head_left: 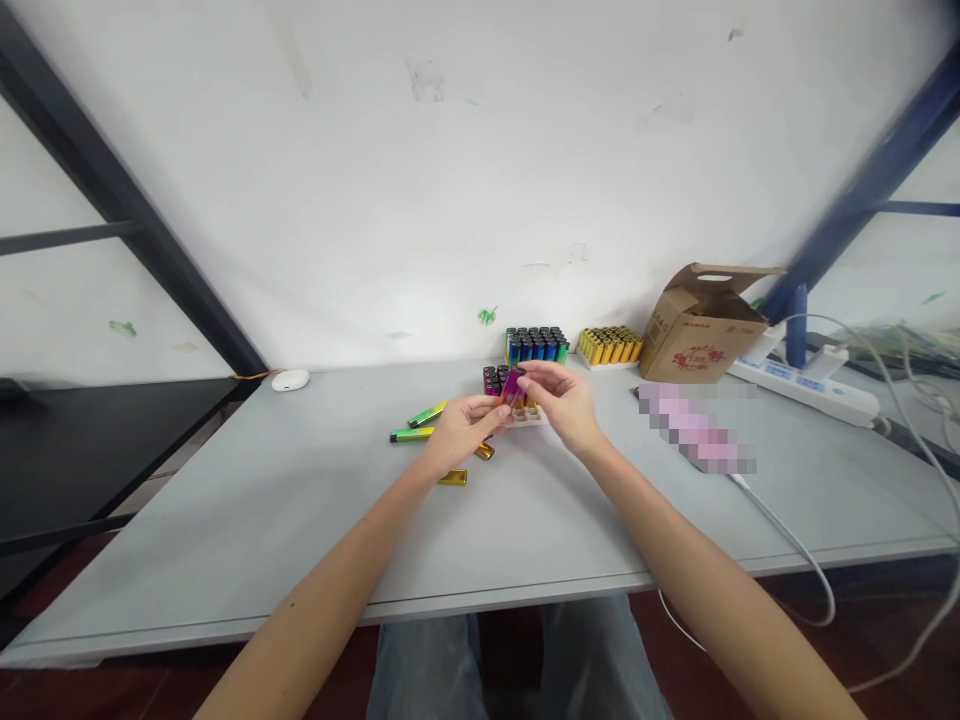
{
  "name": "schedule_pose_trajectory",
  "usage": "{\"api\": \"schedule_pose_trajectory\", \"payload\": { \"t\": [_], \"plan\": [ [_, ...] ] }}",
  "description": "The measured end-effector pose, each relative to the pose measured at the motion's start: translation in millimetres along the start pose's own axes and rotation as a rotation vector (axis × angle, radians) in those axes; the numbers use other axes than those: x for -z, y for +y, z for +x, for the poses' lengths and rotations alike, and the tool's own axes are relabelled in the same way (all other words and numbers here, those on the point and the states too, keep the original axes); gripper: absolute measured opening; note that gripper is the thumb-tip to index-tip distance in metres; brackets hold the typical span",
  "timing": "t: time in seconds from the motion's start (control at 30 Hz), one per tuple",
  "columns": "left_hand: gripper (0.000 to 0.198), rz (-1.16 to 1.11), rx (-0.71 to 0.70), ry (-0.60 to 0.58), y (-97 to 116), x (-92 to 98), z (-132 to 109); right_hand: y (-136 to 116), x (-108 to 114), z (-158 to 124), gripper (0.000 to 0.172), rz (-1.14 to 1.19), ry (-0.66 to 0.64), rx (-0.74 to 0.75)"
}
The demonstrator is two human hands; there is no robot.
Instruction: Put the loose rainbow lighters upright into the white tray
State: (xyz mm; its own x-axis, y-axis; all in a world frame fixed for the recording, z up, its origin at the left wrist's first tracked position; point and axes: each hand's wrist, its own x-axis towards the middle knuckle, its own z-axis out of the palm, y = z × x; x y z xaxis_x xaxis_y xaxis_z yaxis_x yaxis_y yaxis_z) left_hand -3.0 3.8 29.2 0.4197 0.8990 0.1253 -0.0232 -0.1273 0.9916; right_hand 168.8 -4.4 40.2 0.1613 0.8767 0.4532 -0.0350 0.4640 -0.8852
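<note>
A shiny purple-to-orange tube (512,384) is held between my two hands above a white tray (534,418). My left hand (471,422) pinches its lower end, and my right hand (558,396) grips its upper end. Dark-topped tubes (495,378) stand in the tray just behind my fingers, which partly hide it. Left of the tray, green-yellow tubes (412,435) lie flat on the table, partly covered by my left hand. Two golden tubes (454,478) rest nearer to me, below that hand.
Behind stand a block of blue-green tubes (537,345) and a tray of yellow tubes (610,346). An open cardboard box (690,340), a pixelated pink item (697,428) with a cable and a power strip (806,390) are on the right. A white case (290,380) lies back left.
</note>
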Motion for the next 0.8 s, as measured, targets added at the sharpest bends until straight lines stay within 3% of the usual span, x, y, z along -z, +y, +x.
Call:
{"api": "schedule_pose_trajectory", "payload": {
  "t": [0.13, 0.3, 0.4, 0.57, 0.8],
  "plan": [
    [0.035, 0.055, -0.022, 0.176, 3.6, 7.3, 4.0, 4.8, 11.8, 9.4, 0.025, -0.094, 0.119, 0.039],
    [0.033, 0.28, -0.124, 0.341, 5.0, 26.4, 5.0, 14.4, 17.3, 7.4, 0.018, -0.43, 0.006, 0.165],
    [0.03, 0.537, -0.203, 0.401, 4.1, 39.5, 3.0, 16.0, 17.4, 4.7, 0.016, -0.583, -0.048, 0.233],
    [0.025, 0.893, -0.247, 0.403, -5.9, 55.9, 6.9, 19.8, 21.3, 6.4, 0.015, -0.727, -0.067, 0.354],
    [0.026, 1.007, -0.217, 0.354, -18.5, 69.5, 14.8, 27.0, 30.3, 14.0, 0.011, -0.785, -0.096, 0.509]
  ]
}}
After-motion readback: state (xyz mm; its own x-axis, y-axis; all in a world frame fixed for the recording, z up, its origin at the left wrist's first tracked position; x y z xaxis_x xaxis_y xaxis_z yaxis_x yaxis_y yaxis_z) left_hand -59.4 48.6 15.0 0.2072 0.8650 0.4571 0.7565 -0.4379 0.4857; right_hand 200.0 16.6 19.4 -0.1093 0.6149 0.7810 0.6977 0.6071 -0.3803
